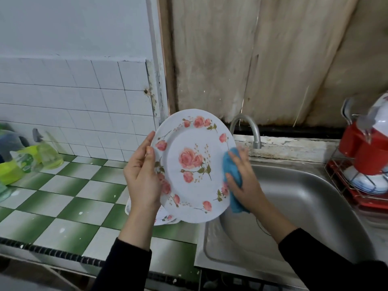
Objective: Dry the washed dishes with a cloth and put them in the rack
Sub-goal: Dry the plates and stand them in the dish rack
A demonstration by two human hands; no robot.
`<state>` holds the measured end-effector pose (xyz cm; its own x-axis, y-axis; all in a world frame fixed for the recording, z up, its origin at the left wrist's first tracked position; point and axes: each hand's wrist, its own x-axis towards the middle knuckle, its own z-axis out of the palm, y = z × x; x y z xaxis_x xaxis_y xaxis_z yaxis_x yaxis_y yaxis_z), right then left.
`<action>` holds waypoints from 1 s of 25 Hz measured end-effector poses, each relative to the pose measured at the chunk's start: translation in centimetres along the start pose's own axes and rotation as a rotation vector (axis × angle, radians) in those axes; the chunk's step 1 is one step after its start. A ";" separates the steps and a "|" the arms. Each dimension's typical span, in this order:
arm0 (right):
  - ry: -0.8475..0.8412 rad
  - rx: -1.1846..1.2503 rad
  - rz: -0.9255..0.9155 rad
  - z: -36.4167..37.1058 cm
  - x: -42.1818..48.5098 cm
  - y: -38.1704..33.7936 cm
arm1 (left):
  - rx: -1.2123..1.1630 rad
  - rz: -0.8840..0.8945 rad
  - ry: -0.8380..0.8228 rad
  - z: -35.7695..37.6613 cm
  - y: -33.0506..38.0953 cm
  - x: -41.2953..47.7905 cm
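A white plate with pink roses (193, 164) is held up, tilted, facing me, above the counter's edge beside the sink. My left hand (142, 177) grips its left rim, thumb on the front. My right hand (243, 181) holds a blue cloth (233, 185) against the plate's right rim. Under the plate, another flowered dish (165, 217) lies on the counter, mostly hidden. The red wire dish rack (357, 185) stands at the far right and holds white dishes and a red cup.
A steel sink (294, 206) with a curved tap (249, 129) lies right of the green and white checkered counter (69, 196). Green detergent bottles (31, 160) stand at the far left by the tiled wall.
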<state>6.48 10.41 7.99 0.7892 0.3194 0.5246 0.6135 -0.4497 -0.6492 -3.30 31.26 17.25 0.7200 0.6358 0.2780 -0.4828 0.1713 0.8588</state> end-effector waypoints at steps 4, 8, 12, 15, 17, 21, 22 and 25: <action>0.169 0.104 0.264 -5.8 -0.5 0.0 | 0.030 0.015 0.020 2.5 -0.4 -2.4; 0.208 0.208 0.375 -11.1 -2.7 1.0 | 0.048 -0.003 -0.006 5.2 -1.4 -5.3; 0.269 0.238 0.530 -15.2 -5.1 3.2 | 0.033 -0.028 0.060 7.5 -2.7 -8.2; 0.233 0.331 0.577 -17.2 -7.3 3.6 | -0.023 -0.099 0.117 9.5 -3.9 -10.5; 0.215 0.415 0.553 -18.4 -8.5 3.2 | -0.056 -0.152 0.140 10.8 -4.7 -11.8; 0.177 0.517 0.483 -21.3 -10.4 3.4 | -0.075 -0.236 0.157 13.1 -6.8 -14.3; 0.181 0.515 0.466 -22.2 -10.8 3.7 | -0.091 -0.259 0.156 13.8 -7.3 -14.8; 0.242 0.522 0.419 -25.1 -11.7 4.3 | -0.049 -0.317 0.121 16.1 -8.8 -16.5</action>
<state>-0.82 -16.19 12.84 0.9704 -0.0145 0.2411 0.2409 -0.0164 -0.9704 -2.90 7.16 12.04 0.7753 0.6291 -0.0551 -0.2699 0.4089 0.8718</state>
